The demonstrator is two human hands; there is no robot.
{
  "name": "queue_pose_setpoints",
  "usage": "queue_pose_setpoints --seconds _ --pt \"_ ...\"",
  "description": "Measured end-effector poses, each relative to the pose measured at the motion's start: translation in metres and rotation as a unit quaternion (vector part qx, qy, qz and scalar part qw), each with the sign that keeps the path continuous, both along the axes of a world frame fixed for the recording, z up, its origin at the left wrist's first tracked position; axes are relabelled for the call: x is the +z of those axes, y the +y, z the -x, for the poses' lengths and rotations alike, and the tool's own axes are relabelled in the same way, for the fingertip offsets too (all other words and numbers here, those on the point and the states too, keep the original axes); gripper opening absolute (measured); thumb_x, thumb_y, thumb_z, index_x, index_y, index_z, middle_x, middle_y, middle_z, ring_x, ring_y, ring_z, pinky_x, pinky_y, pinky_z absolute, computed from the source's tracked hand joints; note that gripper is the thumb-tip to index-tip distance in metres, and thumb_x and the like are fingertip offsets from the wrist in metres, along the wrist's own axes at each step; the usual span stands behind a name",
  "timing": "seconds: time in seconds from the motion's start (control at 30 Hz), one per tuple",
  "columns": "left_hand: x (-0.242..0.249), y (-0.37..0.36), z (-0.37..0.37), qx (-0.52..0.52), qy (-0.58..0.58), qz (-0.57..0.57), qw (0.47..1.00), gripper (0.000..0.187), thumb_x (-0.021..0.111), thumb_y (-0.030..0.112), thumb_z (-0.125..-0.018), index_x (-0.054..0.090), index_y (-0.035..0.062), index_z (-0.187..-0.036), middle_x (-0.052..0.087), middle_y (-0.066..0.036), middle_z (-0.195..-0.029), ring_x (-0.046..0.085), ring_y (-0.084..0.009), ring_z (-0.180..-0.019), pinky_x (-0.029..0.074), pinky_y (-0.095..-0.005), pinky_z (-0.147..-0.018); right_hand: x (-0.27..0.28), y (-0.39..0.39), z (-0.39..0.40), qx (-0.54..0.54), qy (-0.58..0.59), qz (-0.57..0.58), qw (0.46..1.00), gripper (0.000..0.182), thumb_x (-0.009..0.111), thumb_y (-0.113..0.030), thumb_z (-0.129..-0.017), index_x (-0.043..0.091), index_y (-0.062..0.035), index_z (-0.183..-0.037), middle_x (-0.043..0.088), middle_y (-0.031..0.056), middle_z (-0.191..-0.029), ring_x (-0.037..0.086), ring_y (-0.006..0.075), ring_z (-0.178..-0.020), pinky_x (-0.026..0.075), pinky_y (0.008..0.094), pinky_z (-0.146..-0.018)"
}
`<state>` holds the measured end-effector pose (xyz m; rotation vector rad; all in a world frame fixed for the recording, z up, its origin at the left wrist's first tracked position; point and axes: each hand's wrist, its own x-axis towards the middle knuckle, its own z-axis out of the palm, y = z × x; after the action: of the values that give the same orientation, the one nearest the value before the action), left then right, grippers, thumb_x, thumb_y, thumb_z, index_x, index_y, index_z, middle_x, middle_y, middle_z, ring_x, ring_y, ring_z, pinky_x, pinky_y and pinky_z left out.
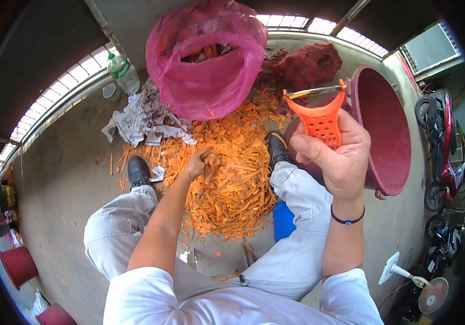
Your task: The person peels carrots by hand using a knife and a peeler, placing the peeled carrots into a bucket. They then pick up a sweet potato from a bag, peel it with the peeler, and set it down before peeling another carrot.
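My right hand (346, 151) is raised on the right, its thumb and fingers closed on the perforated handle of an orange Y-shaped peeler (322, 122). The peeler's metal blade points up and away from me. My left hand (202, 163) is low between my legs, just over a wide heap of orange peelings (232, 200) that look like carrot peel. Its fingers look curled, and I cannot make out what is in them against the orange heap. Beyond the heap stands a pink mesh sack (205, 89) with its mouth open towards me and some orange pieces inside.
A large dark-red tub (387, 135) lies tilted at my right, near a red mesh sack (311, 65). Crumpled paper (146, 116) and a plastic bottle (121, 73) are at far left. A blue object (284, 221) sits by my right leg. A fan (433, 295) and motorbikes (441, 146) line the right side.
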<state>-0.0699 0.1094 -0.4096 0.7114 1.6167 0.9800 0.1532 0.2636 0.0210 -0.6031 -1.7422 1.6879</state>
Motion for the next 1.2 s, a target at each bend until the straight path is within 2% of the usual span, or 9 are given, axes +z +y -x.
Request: queue_pose_setpoints --seconds 0.03,0.17,0.37,0.5,0.6,0.73,1.0,1.07,1.2 --pt "0.001 -0.005 0.001 0.145 -0.143 0.0 0.979 0.074 0.054 -0.02 -0.082 0.056 0.011 -0.149 0.038 -0.025 -0.162 0.05 -0.0361 -0.142 0.057 -0.0378 -0.091 -0.002 -0.002 0.001 -0.012 -0.003 -0.001 1.0 0.033 0.083 0.002 -0.084 0.069 0.0025 -0.115 0.073 0.0041 -0.09 0.064 0.006 -0.072 0.053 0.0214 -0.067" --pt "0.006 -0.018 0.001 0.241 -0.18 0.058 0.952 0.07 0.061 -0.007 -0.086 0.045 -0.0008 -0.154 0.056 -0.026 -0.145 0.071 -0.028 -0.101 0.055 -0.0363 -0.07 -0.004 -0.001 0.006 -0.007 -0.014 -0.025 1.0 0.035 0.083 0.003 -0.084 0.069 0.0027 -0.116 0.073 0.0045 -0.095 0.065 0.0058 -0.076 0.054 0.0213 -0.069" --pt "-0.015 -0.008 -0.008 0.205 -0.112 0.063 0.97 0.066 0.077 0.009 -0.094 0.047 -0.0017 -0.152 0.073 -0.015 -0.103 0.068 -0.0211 -0.075 0.054 -0.0369 -0.064 -0.015 -0.01 0.017 0.013 -0.019 -0.038 0.999 0.034 0.082 0.003 -0.085 0.068 0.0032 -0.116 0.074 0.0059 -0.099 0.068 0.0074 -0.087 0.055 0.0228 -0.08" --pt "-0.012 0.005 -0.027 0.298 -0.259 0.024 0.918 0.06 0.083 0.012 -0.089 0.058 -0.0068 -0.14 0.074 -0.019 -0.108 0.071 -0.0217 -0.08 0.058 -0.0367 -0.06 -0.014 -0.014 0.021 0.031 -0.04 -0.054 0.997 0.034 0.082 0.004 -0.085 0.069 0.0038 -0.117 0.075 0.007 -0.103 0.068 0.0089 -0.093 0.055 0.0248 -0.085" --pt "0.004 0.009 -0.017 0.187 -0.054 0.128 0.973 0.039 0.082 0.016 -0.09 0.07 -0.006 -0.121 0.076 -0.014 -0.084 0.069 -0.0184 -0.061 0.056 -0.0335 -0.051 -0.014 -0.016 0.021 0.03 -0.055 -0.054 0.997 0.034 0.082 0.003 -0.085 0.069 0.0045 -0.117 0.075 0.0075 -0.105 0.068 0.0089 -0.095 0.055 0.025 -0.086" --pt "0.016 0.001 0.008 0.129 -0.038 0.18 0.974 0.028 0.08 0.022 -0.092 0.077 -0.0055 -0.092 0.074 -0.014 -0.069 0.067 -0.0206 -0.05 0.055 -0.0351 -0.047 -0.013 -0.015 0.026 0.026 -0.05 -0.05 0.997 0.035 0.082 0.002 -0.085 0.069 0.0043 -0.117 0.075 0.0059 -0.103 0.067 0.0074 -0.092 0.054 0.0234 -0.083" --pt "0.007 0.009 0.026 0.087 0.117 0.184 0.972 0.03 0.08 0.026 -0.087 0.077 -0.0026 -0.094 0.075 -0.017 -0.075 0.074 -0.0286 -0.066 0.06 -0.041 -0.065 -0.01 -0.011 0.029 -0.003 -0.048 -0.067 0.997 0.033 0.083 0.0 -0.086 0.069 0.0039 -0.116 0.073 0.003 -0.098 0.065 0.0058 -0.086 0.053 0.022 -0.079" --pt "-0.002 0.022 0.035 0.088 0.276 0.103 0.952 0.029 0.08 0.022 -0.083 0.076 -0.001 -0.1 0.077 -0.02 -0.092 0.075 -0.0324 -0.084 0.058 -0.0425 -0.079 -0.007 -0.009 0.027 -0.01 -0.055 -0.065 0.996 0.033 0.083 -0.001 -0.086 0.069 0.0037 -0.116 0.073 0.0022 -0.096 0.064 0.0059 -0.085 0.053 0.0222 -0.078" --pt "0.104 0.096 0.056 0.206 0.308 -0.17 0.913 0.02 0.069 0.013 -0.09 0.074 0.0017 -0.106 0.074 -0.02 -0.102 0.072 -0.0366 -0.095 0.056 -0.0431 -0.082 -0.008 -0.007 0.026 -0.024 -0.034 -0.074 0.996 0.034 0.084 0.0 -0.085 0.069 0.0037 -0.115 0.073 0.0023 -0.094 0.064 0.0061 -0.084 0.053 0.0226 -0.077"
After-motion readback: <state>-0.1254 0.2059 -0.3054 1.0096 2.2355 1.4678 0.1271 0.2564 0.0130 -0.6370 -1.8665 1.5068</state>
